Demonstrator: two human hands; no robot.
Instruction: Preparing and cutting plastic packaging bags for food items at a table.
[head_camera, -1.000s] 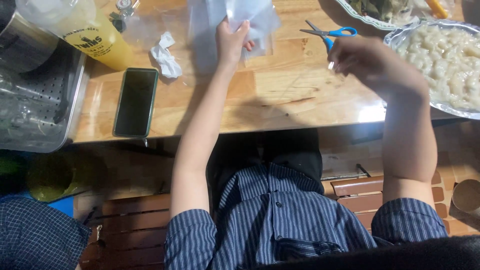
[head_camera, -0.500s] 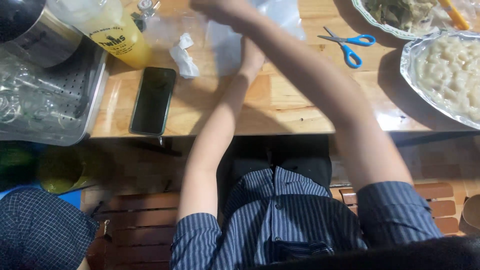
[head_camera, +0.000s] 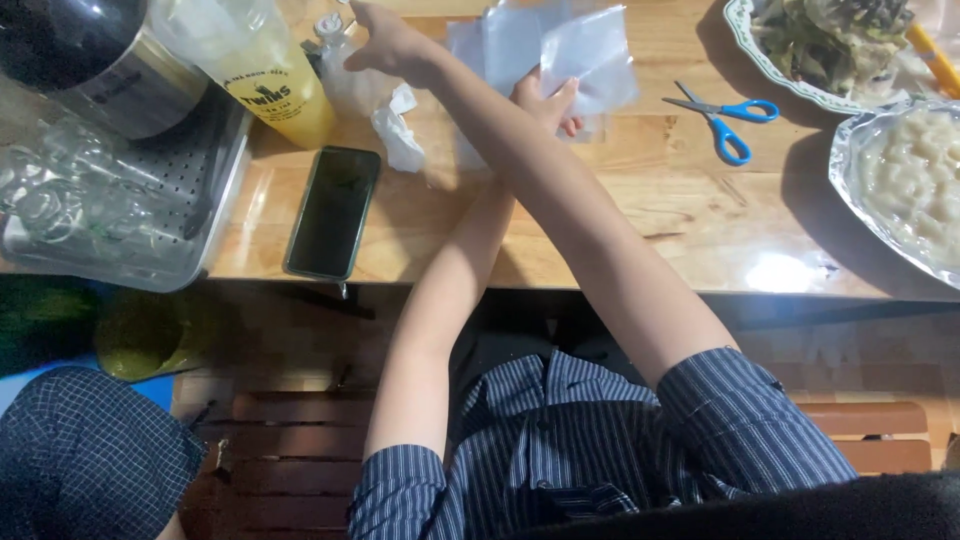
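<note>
- Step in hand, as it looks: the right hand (head_camera: 385, 42) has crossed over the left arm and reaches toward a small bottle (head_camera: 330, 30) beside the yellow drink cup (head_camera: 262, 75); its fingers are spread, gripping nothing.
- The left hand (head_camera: 545, 100) rests on the clear bags (head_camera: 545, 55), fingers laid flat on them.
- A pick-up there would call for closing round the bottle without knocking the cup.
- The bags look thin, glossy and crumpled, lying on the table (head_camera: 650, 210) left of the scissors (head_camera: 725, 115).
</note>
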